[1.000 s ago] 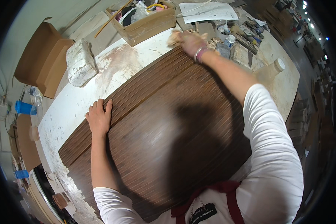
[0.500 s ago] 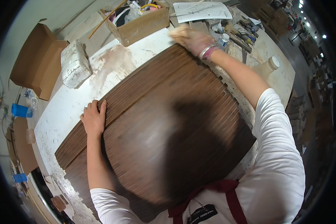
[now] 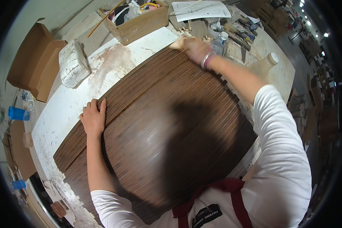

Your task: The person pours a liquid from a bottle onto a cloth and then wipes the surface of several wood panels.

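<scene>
A large dark brown ribbed wood panel [image 3: 148,110] lies in front of me, with parallel grooves, a wider strip near its far edge and stepped ends. My left hand [image 3: 93,117], bare, rests on it near the far left edge, fingers spread and tips at the rim. My right hand [image 3: 197,50], in a thin pinkish glove, is at the panel's far right corner. It is closed on a pale tan piece [image 3: 179,42], blurred, that looks like a folded cloth and presses on the corner. My shadow darkens the panel's middle.
Under the panel is a white, stained worktable [image 3: 45,131]. At its far side stand a cardboard box [image 3: 142,26] of odds and ends, a white-smeared block [image 3: 73,64], a paper sheet [image 3: 201,10] and several hand tools [image 3: 239,32]. A capped bottle [image 3: 266,62] stands right.
My right hand, with the pale tan piece, has moved slightly nearer to me onto the panel's far right corner. My left hand stays in place on the panel.
</scene>
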The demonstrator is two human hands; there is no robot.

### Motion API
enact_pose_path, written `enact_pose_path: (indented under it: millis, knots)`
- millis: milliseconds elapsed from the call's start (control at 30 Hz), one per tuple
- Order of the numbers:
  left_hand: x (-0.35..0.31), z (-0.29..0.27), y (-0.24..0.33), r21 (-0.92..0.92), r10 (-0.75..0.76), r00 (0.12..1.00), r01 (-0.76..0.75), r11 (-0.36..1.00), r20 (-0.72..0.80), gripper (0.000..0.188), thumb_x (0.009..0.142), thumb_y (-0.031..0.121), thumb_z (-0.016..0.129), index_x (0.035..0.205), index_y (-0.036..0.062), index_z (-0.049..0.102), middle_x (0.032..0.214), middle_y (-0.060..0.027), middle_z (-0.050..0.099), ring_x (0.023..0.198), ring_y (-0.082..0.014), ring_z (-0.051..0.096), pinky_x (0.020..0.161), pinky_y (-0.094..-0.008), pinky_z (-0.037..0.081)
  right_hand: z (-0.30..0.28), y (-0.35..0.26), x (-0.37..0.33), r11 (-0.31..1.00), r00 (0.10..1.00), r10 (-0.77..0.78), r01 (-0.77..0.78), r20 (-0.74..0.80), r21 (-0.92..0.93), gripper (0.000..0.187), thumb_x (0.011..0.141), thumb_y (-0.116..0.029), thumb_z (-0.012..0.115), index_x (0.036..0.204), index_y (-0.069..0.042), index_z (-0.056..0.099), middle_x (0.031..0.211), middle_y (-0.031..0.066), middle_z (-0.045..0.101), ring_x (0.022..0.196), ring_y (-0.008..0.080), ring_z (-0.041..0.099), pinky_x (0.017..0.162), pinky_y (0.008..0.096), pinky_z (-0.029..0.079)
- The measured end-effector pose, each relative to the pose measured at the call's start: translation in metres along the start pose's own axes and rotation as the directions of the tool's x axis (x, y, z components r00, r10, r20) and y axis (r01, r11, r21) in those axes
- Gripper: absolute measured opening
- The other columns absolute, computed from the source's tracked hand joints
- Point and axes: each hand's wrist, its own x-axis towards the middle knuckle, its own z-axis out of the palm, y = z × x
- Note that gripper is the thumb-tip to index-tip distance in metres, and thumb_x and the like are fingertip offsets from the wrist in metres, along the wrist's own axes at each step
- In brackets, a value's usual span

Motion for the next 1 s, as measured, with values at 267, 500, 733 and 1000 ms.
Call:
enact_pose_path:
  millis: [267, 500, 733, 1000]
  knots:
    - [-0.002, 0.003, -0.001, 0.01, -0.004, 1.0, 0.004, 1.0, 0.002, 0.048, 0.096, 0.049, 0.045, 0.111, 0.0064, 0.061, 0.106, -0.0136, 0.063, 0.104, -0.0319, 0.056, 0.094, -0.0499, 0.038, -0.011, -0.051, -0.025, 0.957, 0.965, -0.26, 0.259, -0.012, 0.131, 0.022, 0.089, -0.025, 0.06, 0.107, -0.013, 0.065, 0.114, 0.008, 0.065, 0.103, 0.0224, 0.062, 0.087, 0.0381, 0.051]
    - [0.0, 0.004, -0.007, 0.004, -0.037, 0.999, 0.038, 0.999, -0.025, 0.048, 0.095, 0.049, 0.047, 0.113, 0.0067, 0.062, 0.108, -0.0133, 0.063, 0.106, -0.0311, 0.056, 0.095, -0.0496, 0.037, -0.065, -0.016, 0.027, 0.989, 0.938, 0.116, -0.079, 0.327, -0.125, 0.023, 0.094, -0.022, 0.051, 0.111, -0.013, 0.064, 0.1, 0.0113, 0.068, 0.093, 0.0218, 0.066, 0.081, 0.0348, 0.052]
    - [-0.002, 0.0, -0.004, -0.011, -0.023, 1.0, 0.023, 1.0, -0.018, 0.047, 0.095, 0.049, 0.047, 0.111, 0.0062, 0.061, 0.107, -0.013, 0.062, 0.105, -0.0299, 0.056, 0.095, -0.0487, 0.037, 0.029, -0.114, 0.008, 0.895, 0.935, -0.352, 0.348, -0.04, 0.279, 0.029, 0.095, -0.019, 0.044, 0.115, -0.009, 0.062, 0.106, 0.0187, 0.066, 0.102, 0.0317, 0.064, 0.092, 0.0409, 0.049]
    - [0.003, 0.003, 0.001, 0.016, -0.01, 1.0, 0.01, 1.0, -0.008, 0.048, 0.096, 0.049, 0.046, 0.113, 0.0062, 0.061, 0.108, -0.0132, 0.062, 0.105, -0.0307, 0.055, 0.095, -0.0493, 0.036, 0.029, 0.014, 0.018, 0.983, 0.984, 0.165, -0.159, -0.06, 0.086, 0.03, 0.097, -0.026, 0.041, 0.111, -0.006, 0.057, 0.106, 0.0262, 0.064, 0.097, 0.0428, 0.063, 0.084, 0.0483, 0.049]
